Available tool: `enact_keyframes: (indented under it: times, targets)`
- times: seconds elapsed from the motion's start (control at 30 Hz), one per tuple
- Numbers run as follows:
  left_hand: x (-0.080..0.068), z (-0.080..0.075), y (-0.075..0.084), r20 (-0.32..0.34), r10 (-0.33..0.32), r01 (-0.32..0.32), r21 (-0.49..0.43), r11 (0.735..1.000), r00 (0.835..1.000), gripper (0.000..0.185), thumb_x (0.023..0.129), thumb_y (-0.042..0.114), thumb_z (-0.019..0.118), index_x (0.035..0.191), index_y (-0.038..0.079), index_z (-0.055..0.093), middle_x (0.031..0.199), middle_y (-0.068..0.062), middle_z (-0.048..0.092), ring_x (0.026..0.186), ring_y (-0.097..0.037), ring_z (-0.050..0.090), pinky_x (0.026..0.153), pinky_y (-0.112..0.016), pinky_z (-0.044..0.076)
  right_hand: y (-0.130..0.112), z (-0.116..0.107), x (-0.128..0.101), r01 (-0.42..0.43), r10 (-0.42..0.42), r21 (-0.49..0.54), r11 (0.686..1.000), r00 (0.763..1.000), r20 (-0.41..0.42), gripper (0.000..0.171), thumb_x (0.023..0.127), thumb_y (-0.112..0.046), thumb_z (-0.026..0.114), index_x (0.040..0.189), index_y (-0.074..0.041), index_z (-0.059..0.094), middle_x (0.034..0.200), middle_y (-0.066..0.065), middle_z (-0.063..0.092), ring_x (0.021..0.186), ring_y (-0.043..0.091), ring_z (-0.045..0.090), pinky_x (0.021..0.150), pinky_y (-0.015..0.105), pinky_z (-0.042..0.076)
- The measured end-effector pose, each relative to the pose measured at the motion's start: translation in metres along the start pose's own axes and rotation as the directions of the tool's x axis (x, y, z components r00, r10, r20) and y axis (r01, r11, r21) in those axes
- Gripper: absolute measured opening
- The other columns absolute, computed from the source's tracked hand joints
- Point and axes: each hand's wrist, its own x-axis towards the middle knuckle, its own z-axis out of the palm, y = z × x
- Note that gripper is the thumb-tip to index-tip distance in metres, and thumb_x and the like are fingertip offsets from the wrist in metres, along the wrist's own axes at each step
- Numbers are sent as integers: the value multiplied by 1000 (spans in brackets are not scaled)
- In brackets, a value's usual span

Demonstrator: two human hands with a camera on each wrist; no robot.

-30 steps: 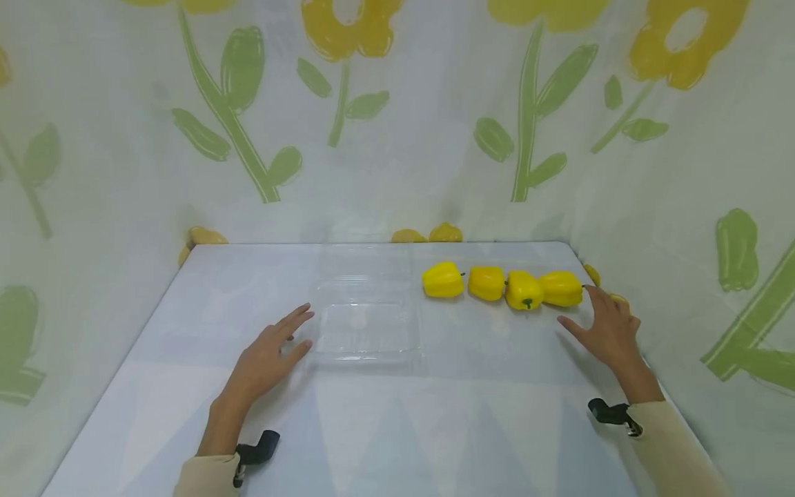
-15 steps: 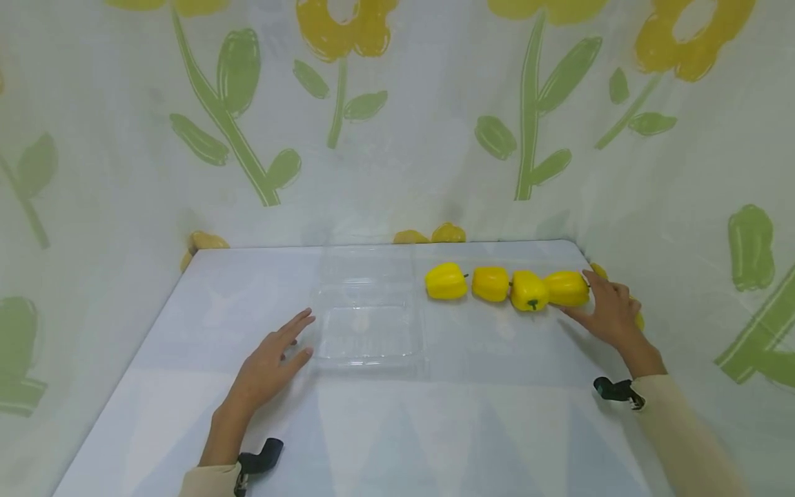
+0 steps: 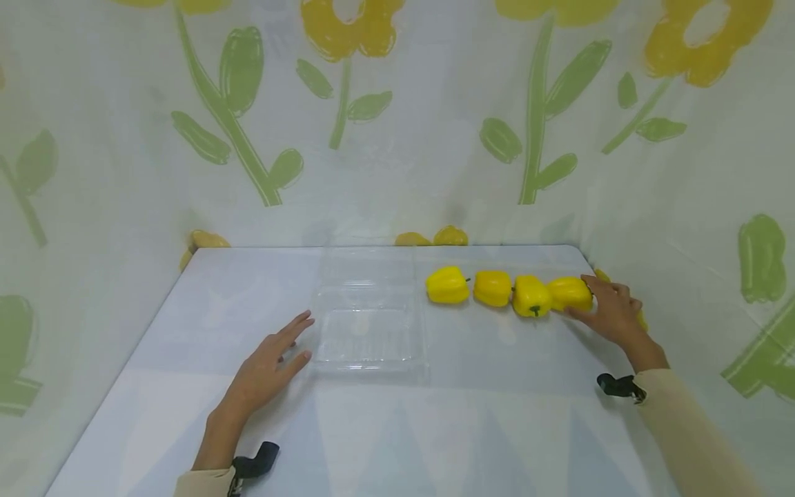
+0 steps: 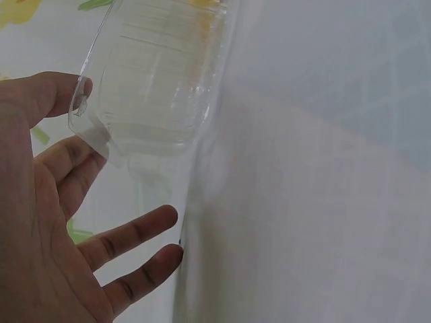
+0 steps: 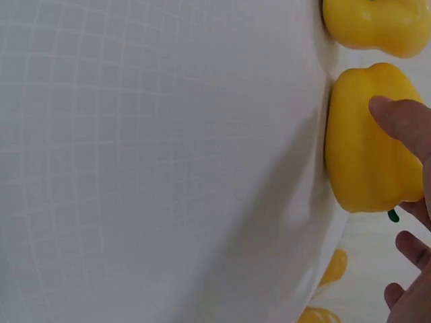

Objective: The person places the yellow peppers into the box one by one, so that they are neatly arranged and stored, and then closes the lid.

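Note:
Four would be too exact, so several yellow bell peppers (image 3: 447, 285) lie in a row at the back right of the table. The rightmost bell pepper (image 3: 569, 293) is between the thumb and fingers of my right hand (image 3: 615, 314). In the right wrist view the thumb presses the near side of that bell pepper (image 5: 363, 148), and a finger goes behind it by the green stem. A clear plastic clamshell box (image 3: 369, 338) stands with its lid raised. My left hand (image 3: 267, 366) is beside its left edge, fingers loosely extended, fingertips right at the rim.
The white table (image 3: 397, 442) has a pale triangle pattern. Flower-printed cloth (image 3: 435, 124) rises behind it and along both sides. Left of the right hand's pepper, another bell pepper (image 3: 531, 295) lies close against it, its stem toward me.
My right hand has moved in from the right, and its thumb and fingers have closed round the rightmost bell pepper. The left hand stays beside the box.

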Motion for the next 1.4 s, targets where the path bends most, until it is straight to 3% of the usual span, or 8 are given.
enact_keyframes:
  times: [0.17, 0.4, 0.63, 0.97, 1.4]
  targets:
    - [-1, 0, 1, 6, -8, 8, -3, 1000, 1000, 60, 102, 38, 56, 157, 26, 36, 163, 8, 27, 120, -26, 55, 94, -60, 45, -3, -1, -3, -4, 4, -4, 1000, 999, -43, 78, 95, -42, 68, 150, 1, 34, 143, 36, 37, 126, 59, 19, 89, 72, 17]
    - [-2, -1, 1, -2, -1, 1, 2, 1000, 1000, 60, 102, 39, 56, 157, 26, 35, 163, 8, 27, 119, -27, 56, 96, -62, 43, -7, -8, -6, -3, 3, 3, 1000, 992, -128, 75, 93, -38, 71, 146, 5, 39, 143, 36, 40, 125, 57, 23, 88, 69, 17]
    - [-1, -2, 0, -6, 6, -6, -2, 1000, 1000, 61, 102, 39, 56, 157, 28, 34, 163, 9, 26, 119, -27, 56, 97, -62, 42, -12, -15, -12, -37, 37, 5, 999, 988, -153, 83, 93, -43, 69, 151, 5, 34, 141, 37, 42, 121, 54, 24, 84, 66, 19]
    - [-1, -2, -1, 0, 9, -9, 0, 1000, 1000, 61, 102, 39, 56, 157, 28, 34, 164, 8, 26, 118, -26, 57, 97, -60, 43, -20, -24, -24, -63, 61, -4, 998, 978, -201, 81, 90, -39, 74, 147, 6, 39, 138, 37, 45, 117, 54, 28, 79, 62, 21]
    - [-1, 0, -2, -3, 15, -15, 9, 1000, 1000, 61, 102, 39, 56, 158, 27, 33, 163, 9, 26, 115, -24, 58, 94, -57, 45, -40, -33, -43, -30, 30, 5, 1000, 972, -235, 79, 90, -40, 74, 145, 6, 42, 135, 38, 47, 113, 53, 31, 79, 63, 21]
